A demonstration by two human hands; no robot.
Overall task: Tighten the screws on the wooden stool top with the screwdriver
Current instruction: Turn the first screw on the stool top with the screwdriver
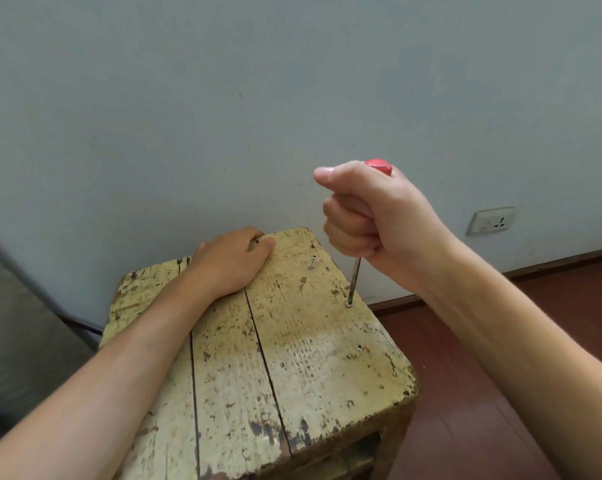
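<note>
Right-hand grip (379,223) around screwdriver handle (379,166)

a wooden stool top (292,341) is shown, matt and rough, its pale paint chipped and worn. the screwdriver (355,278) is seen with a glossy red plastic handle and a bare metal shaft. the floor (465,393) is laid in smooth reddish wood.

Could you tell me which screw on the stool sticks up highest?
The far screw, right of the left hand: its shank shows, while the middle screw under the screwdriver and the near screw sit low.
</note>
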